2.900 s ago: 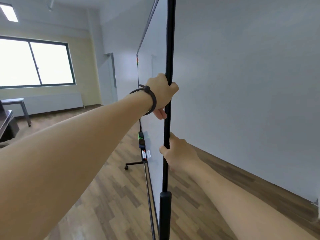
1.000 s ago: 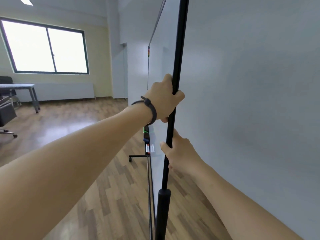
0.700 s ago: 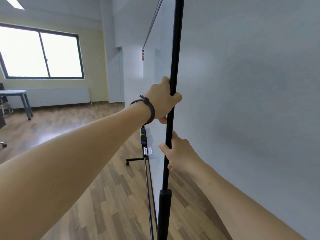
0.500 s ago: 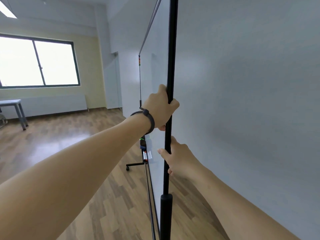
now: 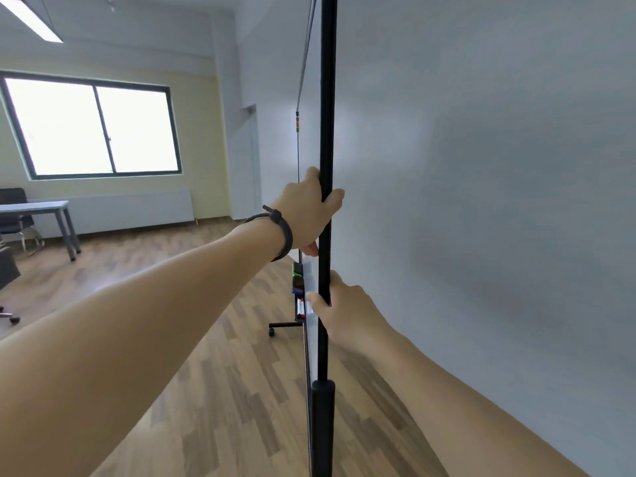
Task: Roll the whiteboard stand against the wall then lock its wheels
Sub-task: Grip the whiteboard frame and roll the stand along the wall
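The whiteboard stand's black upright pole [image 5: 327, 98] runs top to bottom through the middle of the view, seen edge-on. The white board surface [image 5: 311, 139] stretches away to its left. My left hand [image 5: 308, 211], with a dark wristband, is wrapped around the pole at mid height. Lower down, my right hand [image 5: 344, 306] grips the same pole. A marker tray [image 5: 298, 294] with coloured markers hangs on the board. One far leg with a castor wheel [image 5: 272, 332] rests on the wood floor. The grey wall [image 5: 481, 201] stands close on the right. The near wheels are out of view.
A grey table [image 5: 51, 210] and a black chair [image 5: 15, 215] stand at the far left under a large window [image 5: 96, 129]. Another chair's base [image 5: 10, 316] shows at the left edge. Wooden floor [image 5: 223, 390] spreads out left of the board.
Both hands keep their grip on the pole. The view has swung slightly and the room's left side shifts, while the stand stays close to the wall.
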